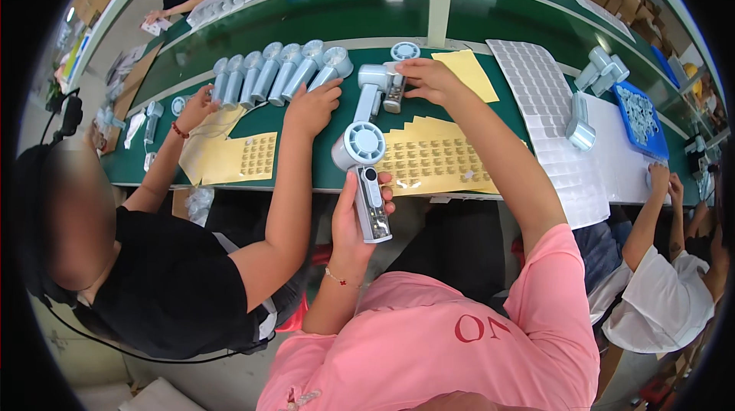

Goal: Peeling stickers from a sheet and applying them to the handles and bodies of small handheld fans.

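Observation:
My left hand (348, 229) is wrapped round the handle of a light blue handheld fan (363, 145), held near the table's front edge. Its round grille points up, and the handle's lower part looks see-through, with parts inside. Farther off, my right hand (430, 80) has its fingers closed on a second handheld fan (394, 97) at the table. Just left of that one lies another light blue fan (368, 102). Below my right forearm are yellow sticker sheets (436, 154) with rows of small labels.
A co-worker at left has both hands by a row of light blue fans (268, 74). White label sheets (528, 105) lie at right, beside more fans (582, 124) and a blue tray (664, 152) of small parts. A post (439, 5) rises at the back.

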The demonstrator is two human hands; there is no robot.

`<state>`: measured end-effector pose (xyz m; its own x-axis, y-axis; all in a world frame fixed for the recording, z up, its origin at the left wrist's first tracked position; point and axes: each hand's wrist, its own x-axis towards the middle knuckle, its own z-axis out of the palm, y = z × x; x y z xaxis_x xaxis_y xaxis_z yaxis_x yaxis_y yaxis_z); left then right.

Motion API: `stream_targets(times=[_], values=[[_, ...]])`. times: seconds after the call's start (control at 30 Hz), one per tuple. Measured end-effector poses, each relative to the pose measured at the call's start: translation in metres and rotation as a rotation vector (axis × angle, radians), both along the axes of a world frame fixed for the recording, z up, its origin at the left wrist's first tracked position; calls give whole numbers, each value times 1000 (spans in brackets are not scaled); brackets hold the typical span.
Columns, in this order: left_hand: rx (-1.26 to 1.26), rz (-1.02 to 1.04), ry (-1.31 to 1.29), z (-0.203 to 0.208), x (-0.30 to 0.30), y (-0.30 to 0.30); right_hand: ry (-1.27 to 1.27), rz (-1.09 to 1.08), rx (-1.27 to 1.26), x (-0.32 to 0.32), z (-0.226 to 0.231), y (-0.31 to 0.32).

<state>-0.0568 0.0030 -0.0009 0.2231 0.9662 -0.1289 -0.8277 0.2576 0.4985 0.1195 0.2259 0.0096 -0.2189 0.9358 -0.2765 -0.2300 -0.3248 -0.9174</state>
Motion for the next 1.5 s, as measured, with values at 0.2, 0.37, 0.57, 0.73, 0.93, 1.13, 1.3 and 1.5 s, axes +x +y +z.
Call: stream_targets(times=[0.2, 0.37, 0.57, 0.73, 0.93, 1.13, 1.3, 1.5], values=[[-17, -6, -85, -2, 4, -1, 114, -117, 35, -6, -10, -4], [-26, -31, -44, 1, 14, -5, 18, -279, 260, 29, -1, -41], [-118, -162, -145, 28, 45, 21, 7, -412, 597, 75, 35, -215], [-182, -289, -285, 45, 76, 32, -25, -445, 553, 61, 29, -304], [-52, -303, -63, 44, 96, 27, -200, -442, 563, 53, 28, -314], [11, -244, 23, 32, 97, 23, -116, -339, 673, 48, 21, -312], [327, -227, 639, 28, 85, 30, -155, -272, 715, 52, 13, -313], [238, -419, 589, 22, 69, 49, -390, -396, 851, 69, 15, -309]])
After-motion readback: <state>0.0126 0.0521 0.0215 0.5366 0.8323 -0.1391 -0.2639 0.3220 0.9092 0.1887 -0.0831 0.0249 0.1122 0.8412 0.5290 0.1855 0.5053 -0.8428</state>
